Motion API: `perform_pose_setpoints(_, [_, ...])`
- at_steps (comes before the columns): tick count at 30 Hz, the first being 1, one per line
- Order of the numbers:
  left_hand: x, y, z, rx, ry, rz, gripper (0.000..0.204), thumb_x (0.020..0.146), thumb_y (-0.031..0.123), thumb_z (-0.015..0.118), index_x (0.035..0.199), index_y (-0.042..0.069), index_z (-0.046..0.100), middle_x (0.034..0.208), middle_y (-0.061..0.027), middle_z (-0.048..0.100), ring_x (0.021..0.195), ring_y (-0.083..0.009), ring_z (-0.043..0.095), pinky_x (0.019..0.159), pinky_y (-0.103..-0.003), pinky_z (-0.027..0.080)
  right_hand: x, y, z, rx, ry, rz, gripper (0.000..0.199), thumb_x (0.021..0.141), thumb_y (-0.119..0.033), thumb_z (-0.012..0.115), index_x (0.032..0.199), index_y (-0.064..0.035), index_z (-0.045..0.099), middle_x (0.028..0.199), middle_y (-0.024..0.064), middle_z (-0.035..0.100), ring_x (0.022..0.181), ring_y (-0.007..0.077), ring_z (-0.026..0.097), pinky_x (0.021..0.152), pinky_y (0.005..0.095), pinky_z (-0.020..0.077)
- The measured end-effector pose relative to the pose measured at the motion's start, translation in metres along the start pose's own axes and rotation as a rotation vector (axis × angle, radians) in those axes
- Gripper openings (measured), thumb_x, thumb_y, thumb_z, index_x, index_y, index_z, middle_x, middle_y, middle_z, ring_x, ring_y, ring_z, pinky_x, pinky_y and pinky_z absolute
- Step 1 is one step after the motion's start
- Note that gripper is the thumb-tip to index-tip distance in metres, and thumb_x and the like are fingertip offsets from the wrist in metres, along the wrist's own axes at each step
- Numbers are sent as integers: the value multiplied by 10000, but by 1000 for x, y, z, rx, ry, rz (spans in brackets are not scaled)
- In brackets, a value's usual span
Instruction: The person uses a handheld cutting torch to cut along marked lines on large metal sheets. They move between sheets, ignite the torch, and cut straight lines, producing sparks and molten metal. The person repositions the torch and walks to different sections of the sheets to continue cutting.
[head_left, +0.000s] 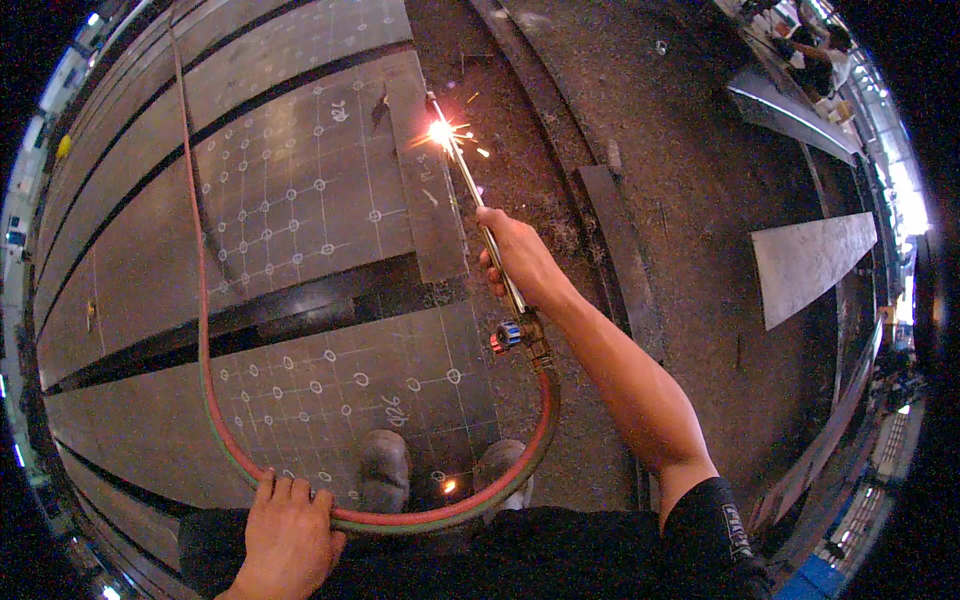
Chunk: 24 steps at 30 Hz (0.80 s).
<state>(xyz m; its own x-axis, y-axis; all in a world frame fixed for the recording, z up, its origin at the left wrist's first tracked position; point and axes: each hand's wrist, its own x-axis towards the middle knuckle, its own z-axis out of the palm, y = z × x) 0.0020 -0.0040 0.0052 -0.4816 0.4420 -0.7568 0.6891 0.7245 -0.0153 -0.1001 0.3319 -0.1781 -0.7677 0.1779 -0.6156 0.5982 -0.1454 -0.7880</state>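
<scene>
My right hand (522, 258) is closed round the tube of a cutting torch (468, 178), whose valve knobs (508, 337), one blue and one red, sit just below the grip. At the torch's far end a bright flame (440, 131) throws sparks at the edge of a narrow steel strip (425, 190) lying along the marked plate. From the torch's rear a red and green twin hose (430, 521) loops back toward my body. My left hand (291, 535) is closed over this hose near my lap, then the hose runs away up the left side.
Large steel plates (280, 215) with chalk grid lines and circles lie at left, with dark gaps between them. My boots (384, 470) are on the nearer plate. Steel bars (610, 240) and a loose plate (815, 265) lie on the right. A person (822, 60) is at far right.
</scene>
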Motion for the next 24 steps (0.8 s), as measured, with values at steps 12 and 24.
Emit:
perform_pose_setpoints(12, [-1, 1, -3, -10, -4, -12, 420, 737, 351, 723, 1009, 46, 625, 1034, -175, 603, 1106, -351, 532, 1080, -483, 321, -5, -5, -1, 17, -29, -30, 492, 912, -530, 479, 1037, -57, 524, 714, 20, 489, 515, 112, 462, 434, 292, 403])
perform_pose_setpoints(24, [-1, 2, -1, -24, -11, -28, 414, 733, 349, 729, 1011, 58, 632, 1026, -168, 597, 1106, -342, 533, 1089, -478, 318, -8, -7, -1, -4, -12, -37, 543, 899, -550, 481, 1046, -30, 535, 725, 42, 484, 516, 117, 465, 434, 290, 401])
